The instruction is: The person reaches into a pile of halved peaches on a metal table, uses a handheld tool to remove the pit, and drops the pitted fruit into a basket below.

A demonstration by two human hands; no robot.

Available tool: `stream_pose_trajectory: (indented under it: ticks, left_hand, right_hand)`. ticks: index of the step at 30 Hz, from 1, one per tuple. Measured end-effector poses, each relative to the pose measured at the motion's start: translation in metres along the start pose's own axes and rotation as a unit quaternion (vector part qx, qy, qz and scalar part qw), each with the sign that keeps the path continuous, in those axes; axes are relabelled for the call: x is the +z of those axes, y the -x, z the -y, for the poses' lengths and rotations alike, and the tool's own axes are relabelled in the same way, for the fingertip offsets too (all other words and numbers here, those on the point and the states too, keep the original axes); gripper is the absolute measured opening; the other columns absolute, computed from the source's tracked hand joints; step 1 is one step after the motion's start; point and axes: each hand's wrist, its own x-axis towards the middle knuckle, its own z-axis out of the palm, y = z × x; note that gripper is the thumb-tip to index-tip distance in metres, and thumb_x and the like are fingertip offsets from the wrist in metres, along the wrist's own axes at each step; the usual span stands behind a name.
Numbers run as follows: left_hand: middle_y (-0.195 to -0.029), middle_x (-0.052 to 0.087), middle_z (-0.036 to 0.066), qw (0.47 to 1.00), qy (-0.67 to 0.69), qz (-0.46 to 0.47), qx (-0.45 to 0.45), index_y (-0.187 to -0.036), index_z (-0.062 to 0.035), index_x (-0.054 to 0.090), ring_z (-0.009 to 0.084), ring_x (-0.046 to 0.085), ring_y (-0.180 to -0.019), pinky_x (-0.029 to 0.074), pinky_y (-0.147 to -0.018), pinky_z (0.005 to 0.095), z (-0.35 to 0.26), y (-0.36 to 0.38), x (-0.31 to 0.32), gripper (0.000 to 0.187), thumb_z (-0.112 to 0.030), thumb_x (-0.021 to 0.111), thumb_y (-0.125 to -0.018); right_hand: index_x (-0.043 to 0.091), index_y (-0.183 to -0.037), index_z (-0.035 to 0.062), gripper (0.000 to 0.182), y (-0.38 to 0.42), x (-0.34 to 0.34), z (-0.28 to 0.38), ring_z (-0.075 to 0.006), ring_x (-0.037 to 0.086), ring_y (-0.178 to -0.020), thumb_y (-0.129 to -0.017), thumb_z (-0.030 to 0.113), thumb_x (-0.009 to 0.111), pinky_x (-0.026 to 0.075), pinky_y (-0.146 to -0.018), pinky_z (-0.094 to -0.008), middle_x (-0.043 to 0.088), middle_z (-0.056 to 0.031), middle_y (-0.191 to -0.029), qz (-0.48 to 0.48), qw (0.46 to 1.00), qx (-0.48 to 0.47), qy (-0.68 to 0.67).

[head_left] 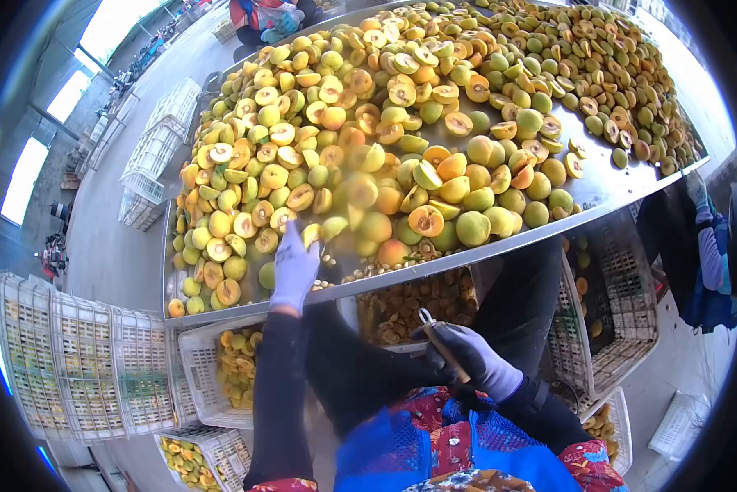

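My left hand, in a pale lilac glove, reaches over the near edge of the metal table. An apricot half sits between its index finger and thumb, and the grip looks closed on it. Around the fingertips lie many halved apricots, several with brown stones showing. My right hand, in a lilac glove with dark fingers, is above my lap. It grips a pitting tool with a wooden handle and a looped metal tip that points up and away from me.
The metal table has a raised rim. Loose stones lie by it. Below stand a crate of stones or fruit pieces, a crate of halves and a tilted crate. Co-workers are at the right and far side.
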Motion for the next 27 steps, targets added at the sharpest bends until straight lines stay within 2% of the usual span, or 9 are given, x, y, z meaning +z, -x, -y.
stream_pose_trajectory:
  ticks: [3, 4, 6, 9, 10, 13, 17, 22, 27]
  left_hand:
    - [-0.104, 0.062, 0.015, 0.882, 0.437, 0.009, -0.175, -0.133, -0.0063, 0.045, 0.0232, 0.065, -0.074, 0.054, -0.053, 0.0302, -0.031, 0.045, -0.027, 0.054, -0.015, 0.07, -0.086]
    - [-0.101, 0.062, 0.012, 0.868, 0.463, 0.038, -0.176, -0.132, -0.0071, 0.046, 0.0179, 0.064, -0.071, 0.05, -0.047, 0.0248, -0.045, 0.061, -0.036, 0.051, -0.014, 0.069, -0.087]
    - [-0.096, 0.062, 0.008, 0.824, 0.51, 0.097, -0.227, -0.127, -0.0074, 0.051, 0.0131, 0.064, -0.072, 0.05, -0.048, 0.0204, -0.069, 0.09, -0.048, 0.044, -0.013, 0.069, -0.087]
    - [-0.108, 0.065, 0.011, 0.783, 0.577, 0.06, -0.223, -0.125, -0.0045, 0.053, 0.0159, 0.066, -0.087, 0.056, -0.073, 0.0273, -0.093, 0.126, -0.032, 0.038, -0.033, 0.055, -0.1]
    - [-0.096, 0.065, 0.01, 0.81, 0.543, 0.077, -0.207, -0.113, 0.0034, 0.06, 0.0154, 0.063, -0.083, 0.052, -0.073, 0.0273, -0.117, 0.128, -0.042, 0.062, -0.052, 0.034, -0.104]
    - [-0.092, 0.066, 0.009, 0.797, 0.567, 0.121, -0.169, -0.112, 0.0022, 0.06, 0.0159, 0.064, -0.08, 0.052, -0.072, 0.0273, -0.136, 0.139, -0.044, 0.063, -0.051, 0.027, -0.105]
    - [-0.09, 0.067, 0.009, 0.821, 0.539, 0.071, -0.175, -0.111, 0.001, 0.062, 0.0172, 0.064, -0.083, 0.051, -0.076, 0.0299, -0.142, 0.153, -0.029, 0.055, -0.045, 0.033, -0.106]
    - [-0.093, 0.068, 0.012, 0.882, 0.458, 0.017, -0.107, -0.11, 0.0012, 0.063, 0.0203, 0.066, -0.085, 0.052, -0.079, 0.0315, -0.151, 0.159, -0.024, 0.024, -0.01, 0.045, -0.1]
    - [-0.094, 0.068, 0.012, 0.937, 0.342, -0.027, -0.061, -0.109, 0.0004, 0.063, 0.0215, 0.066, -0.087, 0.051, -0.08, 0.0323, -0.172, 0.162, -0.027, 0.024, -0.012, 0.044, -0.099]
  right_hand:
    - [0.053, -0.131, 0.0027, 0.043, 0.0, 0.002, -0.001, -0.0095, 0.054, -0.068, -0.103, 0.034, 0.05, 0.044, -0.061, -0.0267, 0.058, 0.0001, -0.078, -0.006, 0.965, -0.129, 0.229]
    - [0.054, -0.13, 0.0023, 0.041, -0.004, 0.007, 0.0, -0.0107, 0.054, -0.068, -0.102, 0.032, 0.051, 0.046, -0.063, -0.0293, 0.058, -0.0013, -0.077, -0.021, 0.943, -0.172, 0.283]
    - [0.052, -0.124, 0.0014, 0.031, 0.0, 0.023, 0.01, -0.0233, 0.062, -0.067, -0.099, 0.02, 0.054, 0.048, -0.066, -0.0411, 0.062, -0.0121, -0.075, -0.052, 0.893, -0.21, 0.394]
    - [0.051, -0.113, 0.0009, 0.021, 0.005, 0.045, 0.023, -0.0407, 0.064, -0.071, -0.096, 0.012, 0.055, 0.048, -0.059, -0.0443, 0.063, -0.0213, -0.075, -0.06, 0.817, -0.29, 0.495]
    - [0.049, -0.106, -0.0002, 0.019, 0.002, 0.045, 0.018, -0.0408, 0.062, -0.063, -0.094, 0.013, 0.057, 0.046, -0.053, -0.0478, 0.061, -0.0192, -0.069, -0.072, 0.789, -0.325, 0.517]
    - [0.047, -0.108, 0.0005, 0.021, 0.008, 0.045, 0.01, -0.0436, 0.062, -0.069, -0.094, 0.012, 0.058, 0.046, -0.057, -0.0492, 0.06, -0.0223, -0.072, -0.09, 0.782, -0.271, 0.553]
    - [0.047, -0.107, -0.0001, 0.023, 0.015, 0.043, 0.006, -0.0439, 0.06, -0.067, -0.093, 0.015, 0.058, 0.045, -0.057, -0.0504, 0.059, -0.0221, -0.071, -0.09, 0.789, -0.235, 0.561]
    - [0.05, -0.105, 0.0, 0.021, 0.027, 0.046, 0.005, -0.0432, 0.06, -0.071, -0.095, 0.018, 0.056, 0.044, -0.06, -0.0486, 0.059, -0.0231, -0.073, -0.078, 0.741, -0.276, 0.608]
    - [0.055, -0.103, -0.0023, 0.024, 0.032, 0.044, 0.024, -0.0375, 0.062, -0.074, -0.099, 0.021, 0.05, 0.045, -0.062, -0.0433, 0.059, -0.0205, -0.078, -0.015, 0.959, -0.085, 0.269]
